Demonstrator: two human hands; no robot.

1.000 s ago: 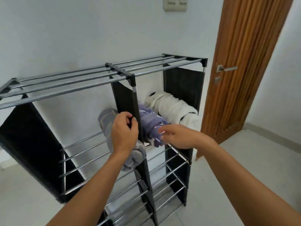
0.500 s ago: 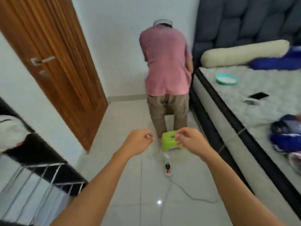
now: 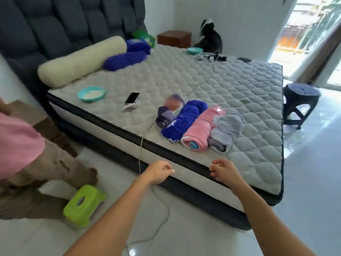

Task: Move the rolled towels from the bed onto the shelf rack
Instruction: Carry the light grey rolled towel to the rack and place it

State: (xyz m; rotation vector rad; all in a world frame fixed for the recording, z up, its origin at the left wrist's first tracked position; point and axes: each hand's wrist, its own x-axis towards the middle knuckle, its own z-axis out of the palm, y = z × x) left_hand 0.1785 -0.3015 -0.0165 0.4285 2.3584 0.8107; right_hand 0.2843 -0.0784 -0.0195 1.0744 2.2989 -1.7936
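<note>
Head view, downward toward bed (image 3: 239,89)

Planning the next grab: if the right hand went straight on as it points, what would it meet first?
Probably the mattress edge, then the grey rolled towel beyond; depth is unclear. The right hand holds nothing.

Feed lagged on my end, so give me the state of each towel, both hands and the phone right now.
Purple patterned towel: rolled, on bed.
Blue towel: rolled, on bed.
Pink towel: rolled, on bed.
Grey towel: rolled, on bed.
Left hand: fingers loosely curled, holding nothing.
Right hand: fingers loosely curled, holding nothing.
Phone: lying flat, screen dark.
</note>
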